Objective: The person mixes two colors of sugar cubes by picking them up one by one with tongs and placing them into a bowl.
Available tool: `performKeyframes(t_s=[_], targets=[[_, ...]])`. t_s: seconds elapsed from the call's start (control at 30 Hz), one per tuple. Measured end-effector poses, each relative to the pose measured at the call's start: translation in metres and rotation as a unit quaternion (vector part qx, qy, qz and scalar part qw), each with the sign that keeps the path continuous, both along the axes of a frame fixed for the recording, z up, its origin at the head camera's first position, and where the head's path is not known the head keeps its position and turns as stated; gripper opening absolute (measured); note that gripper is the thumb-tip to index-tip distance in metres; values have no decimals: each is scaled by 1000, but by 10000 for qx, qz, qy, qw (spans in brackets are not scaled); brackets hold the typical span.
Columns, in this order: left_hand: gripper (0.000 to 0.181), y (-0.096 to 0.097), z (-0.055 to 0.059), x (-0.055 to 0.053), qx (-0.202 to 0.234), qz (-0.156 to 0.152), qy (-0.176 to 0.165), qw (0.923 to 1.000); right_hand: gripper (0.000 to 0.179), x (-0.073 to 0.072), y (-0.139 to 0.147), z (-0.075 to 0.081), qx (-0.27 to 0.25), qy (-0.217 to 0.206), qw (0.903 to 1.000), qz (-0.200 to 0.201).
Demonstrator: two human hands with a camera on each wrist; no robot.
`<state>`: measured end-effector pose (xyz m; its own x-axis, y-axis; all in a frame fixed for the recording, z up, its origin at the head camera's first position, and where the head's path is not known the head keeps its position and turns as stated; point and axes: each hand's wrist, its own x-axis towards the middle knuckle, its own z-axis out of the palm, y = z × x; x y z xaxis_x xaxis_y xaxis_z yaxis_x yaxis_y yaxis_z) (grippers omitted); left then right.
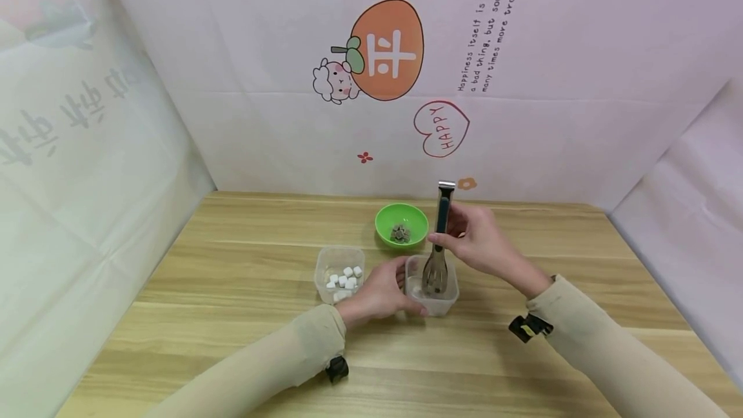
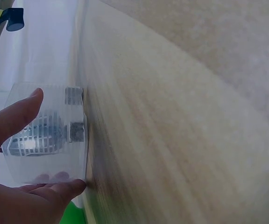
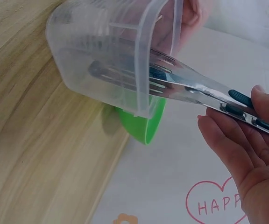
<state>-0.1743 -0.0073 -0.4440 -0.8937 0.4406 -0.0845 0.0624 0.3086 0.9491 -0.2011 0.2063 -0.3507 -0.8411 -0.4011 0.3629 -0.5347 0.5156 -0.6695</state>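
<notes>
My left hand [image 1: 380, 292] holds a clear plastic container [image 1: 441, 308] from its left side, with thumb and fingers spread along opposite walls in the left wrist view. My right hand [image 1: 480, 240] grips metal tongs [image 1: 444, 215] with dark green grips, thumb on one arm and fingers on the other. The slotted heads of the tongs point down inside the container. Through its wall, two small greyish cubes [image 2: 75, 132] show near the bottom in the left wrist view. The tong heads [image 3: 125, 77] lie close together in the right wrist view.
A green bowl [image 1: 386, 219] with several grey-brown cubes [image 1: 400, 233] stands just behind the container. To the left, a second clear container [image 1: 320, 279] bears several white cubes [image 1: 343, 280]. Behind the wooden table [image 1: 244, 263] rises a printed white backdrop [image 1: 278, 147].
</notes>
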Motion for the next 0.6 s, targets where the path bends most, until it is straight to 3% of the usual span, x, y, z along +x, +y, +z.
performKeyframes(t_s=[0.6], targets=[[102,1,0,1,27,46,10,10000,20,3,3,-9,120,-67,9997,-215]])
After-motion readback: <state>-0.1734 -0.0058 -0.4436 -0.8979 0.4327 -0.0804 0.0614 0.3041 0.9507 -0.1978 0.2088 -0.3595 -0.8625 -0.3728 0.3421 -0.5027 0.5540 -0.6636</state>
